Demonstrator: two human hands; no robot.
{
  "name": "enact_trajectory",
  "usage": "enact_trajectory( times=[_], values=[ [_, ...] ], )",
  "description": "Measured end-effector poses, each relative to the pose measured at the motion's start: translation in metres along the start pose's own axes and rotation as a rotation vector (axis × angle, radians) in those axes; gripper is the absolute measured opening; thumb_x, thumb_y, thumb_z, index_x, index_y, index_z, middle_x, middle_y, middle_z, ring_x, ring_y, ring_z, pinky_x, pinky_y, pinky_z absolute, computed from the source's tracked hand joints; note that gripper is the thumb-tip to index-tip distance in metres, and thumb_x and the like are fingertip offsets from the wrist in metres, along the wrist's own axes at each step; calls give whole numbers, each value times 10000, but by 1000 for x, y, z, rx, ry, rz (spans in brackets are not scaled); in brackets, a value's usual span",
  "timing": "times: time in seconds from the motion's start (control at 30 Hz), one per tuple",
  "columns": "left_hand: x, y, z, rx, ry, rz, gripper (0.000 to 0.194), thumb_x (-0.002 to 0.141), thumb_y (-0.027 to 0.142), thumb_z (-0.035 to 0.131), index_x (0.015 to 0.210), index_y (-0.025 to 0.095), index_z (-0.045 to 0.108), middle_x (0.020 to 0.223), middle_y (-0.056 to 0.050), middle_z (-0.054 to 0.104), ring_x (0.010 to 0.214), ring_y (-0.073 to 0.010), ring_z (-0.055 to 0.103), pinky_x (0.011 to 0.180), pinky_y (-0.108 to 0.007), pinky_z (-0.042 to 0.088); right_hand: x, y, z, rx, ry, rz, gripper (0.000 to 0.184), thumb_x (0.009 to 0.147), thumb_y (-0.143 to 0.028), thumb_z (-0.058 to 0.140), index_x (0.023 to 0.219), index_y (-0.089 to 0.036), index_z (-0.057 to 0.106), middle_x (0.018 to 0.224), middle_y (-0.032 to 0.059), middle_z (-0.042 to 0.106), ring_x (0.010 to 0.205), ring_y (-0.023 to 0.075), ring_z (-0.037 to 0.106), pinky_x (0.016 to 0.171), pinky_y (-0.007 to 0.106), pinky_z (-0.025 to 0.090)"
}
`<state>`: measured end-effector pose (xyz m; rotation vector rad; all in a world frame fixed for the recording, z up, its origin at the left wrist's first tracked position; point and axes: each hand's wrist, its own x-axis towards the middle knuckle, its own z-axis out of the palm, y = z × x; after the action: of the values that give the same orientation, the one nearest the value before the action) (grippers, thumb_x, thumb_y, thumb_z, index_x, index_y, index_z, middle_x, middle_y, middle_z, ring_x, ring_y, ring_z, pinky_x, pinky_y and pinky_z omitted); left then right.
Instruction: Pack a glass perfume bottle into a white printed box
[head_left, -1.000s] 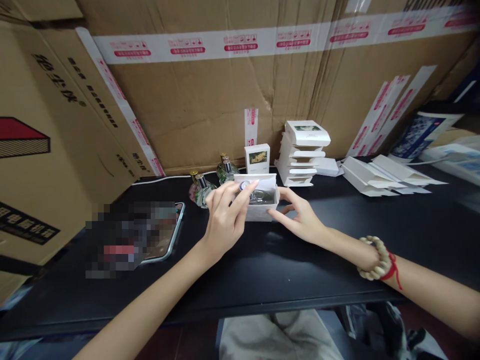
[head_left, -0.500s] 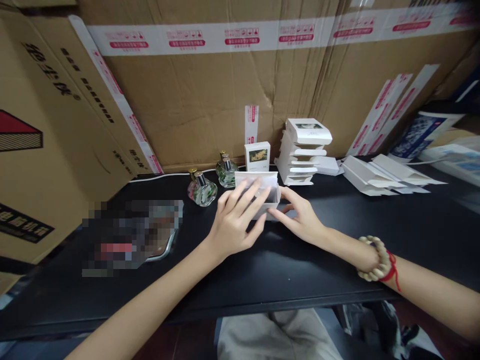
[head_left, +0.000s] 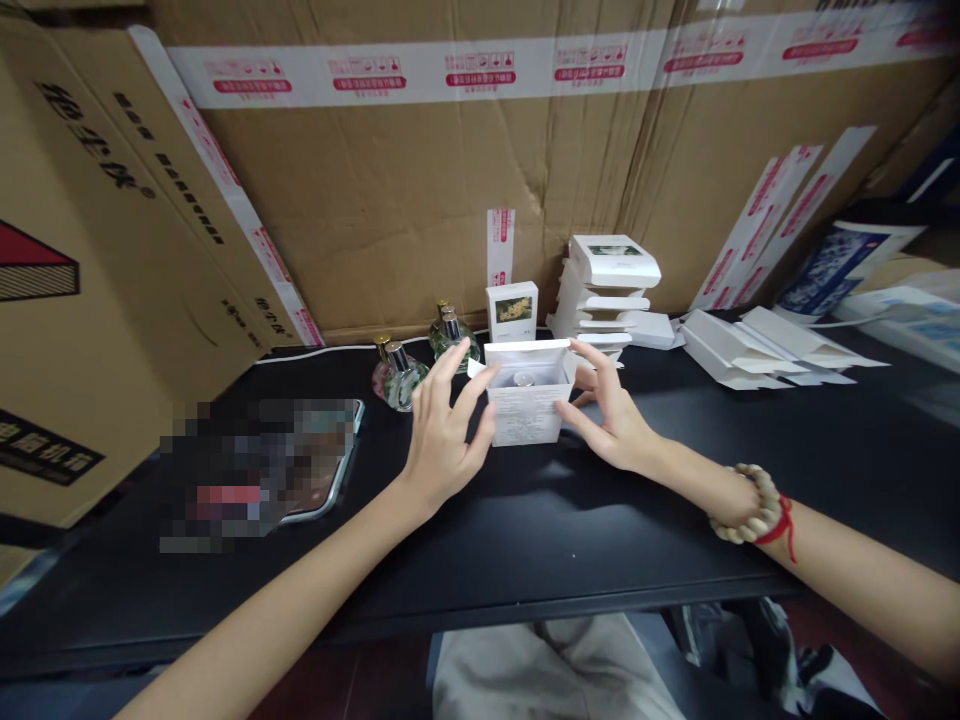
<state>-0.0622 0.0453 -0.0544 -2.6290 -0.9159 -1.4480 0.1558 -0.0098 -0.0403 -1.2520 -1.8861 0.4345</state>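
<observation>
A small white carton stands upright on the black table, its top open and its lid flap raised at the back. Inside it, the round silvery cap of a bottle shows; the rest of that bottle is hidden. My right hand grips the carton's right side, thumb at the front corner and a finger at the back edge. My left hand is open at the left side, its fingers spread by the small side flap; whether the fingertips touch the carton I cannot tell.
Several glass perfume bottles stand behind my left hand. Behind the carton are a closed printed box and a stack of white boxes. Flattened cartons lie right; a phone lies left. Cardboard walls the back.
My left hand has come away from over the carton's top to its left side. The carton's printed front and the cap inside now show. My right hand stays at the right side.
</observation>
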Motion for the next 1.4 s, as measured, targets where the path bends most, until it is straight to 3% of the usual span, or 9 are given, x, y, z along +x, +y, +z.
enact_trajectory(
  times=[0.1,0.2,0.3,0.47,0.6,0.73,0.9,1.2,1.4],
  values=[
    [-1,0,-1,-98,-25,-48,326,906,223,455,1229,184,477,1403,-161,374,1297,-260,372,1009,-449,341,0,-3,-3,-81,41,-92,680,897,-242,520,1435,-335,113,1295,91,440,914,169,601,679,296,580],
    [-3,4,1,-264,-49,-114,304,913,206,445,1215,180,463,1342,-144,426,1278,-229,394,1015,-428,368,1,-7,-7,-249,40,-130,517,889,-239,525,1359,-325,327,1350,79,383,950,179,596,693,304,593],
    [-5,8,6,-421,-48,-198,283,926,183,430,1208,182,453,1176,-102,526,1105,-162,527,919,-322,460,3,-7,-10,-351,33,-105,345,879,-269,539,1221,-262,489,1307,82,421,989,205,593,695,316,600],
    [-8,7,13,-530,-4,-284,247,935,207,447,1181,194,463,1110,-73,567,966,-128,588,839,-265,496,9,-7,-14,-231,105,-83,217,897,-285,517,1097,-250,593,1245,72,482,1005,203,580,702,325,596],
    [-10,7,16,-513,-15,-278,357,925,215,476,1279,216,427,1150,-85,564,947,-134,581,785,-259,504,12,-11,-16,-195,213,-80,222,928,-271,477,985,-246,691,1174,71,549,904,191,608,726,362,573],
    [-12,10,18,-488,-24,-275,452,926,217,480,1363,262,378,1161,-86,556,887,-130,565,751,-257,496,11,-10,-14,-88,161,-43,301,952,-264,433,1178,-279,631,1132,65,572,989,190,575,698,309,580],
    [-12,12,17,-488,-37,-259,513,929,212,472,1414,285,322,1105,-73,551,861,-122,544,787,-254,477,10,-8,-9,50,126,35,389,964,-292,398,1342,-311,488,1084,66,525,889,161,538,650,286,594],
    [-13,12,16,-471,-50,-243,571,937,225,457,1454,287,224,1172,-87,542,886,-132,555,817,-260,465,9,-8,-12,67,98,74,395,964,-302,403,1355,-324,448,1159,72,503,967,186,551,646,285,596],
    [-16,11,19,-439,-8,-237,531,927,241,471,1411,265,254,1327,-106,461,871,-134,550,771,-267,483,9,-7,-15,-4,61,-48,260,963,-242,391,1099,-249,613,1086,77,517,962,188,557,647,288,573]
  ],
)
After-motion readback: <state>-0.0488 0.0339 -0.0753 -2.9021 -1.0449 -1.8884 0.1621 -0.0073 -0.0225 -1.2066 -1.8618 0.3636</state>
